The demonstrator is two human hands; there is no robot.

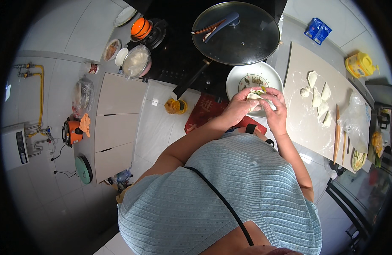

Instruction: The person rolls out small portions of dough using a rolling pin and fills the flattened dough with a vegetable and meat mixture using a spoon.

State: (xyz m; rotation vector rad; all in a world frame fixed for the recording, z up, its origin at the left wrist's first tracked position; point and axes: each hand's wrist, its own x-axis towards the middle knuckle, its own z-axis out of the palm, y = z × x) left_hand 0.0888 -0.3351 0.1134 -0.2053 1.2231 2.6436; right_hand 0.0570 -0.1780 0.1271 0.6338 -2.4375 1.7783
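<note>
Between both hands is a piece of pale dough (255,97) with green filling showing at its top. My left hand (239,106) grips its left side, and my right hand (274,105) pinches its right side with fingers and thumb. Beneath the hands lies a white plate (232,76) with a printed centre, partly hidden by them. To the right, several folded dough pieces (316,97) and a small dough lump (305,92) rest on a floured board (298,127). A wooden rolling pin (336,134) lies near the board's right side, beside a clear plastic bag (355,121).
A lidded frying pan (235,41) stands on the black cooktop, its handle (192,79) pointing towards me; tongs (221,27) lie on the lid. A plastic-covered bowl (137,62) and orange bowls (141,28) are at left. An oil bottle (176,106) stands below the handle.
</note>
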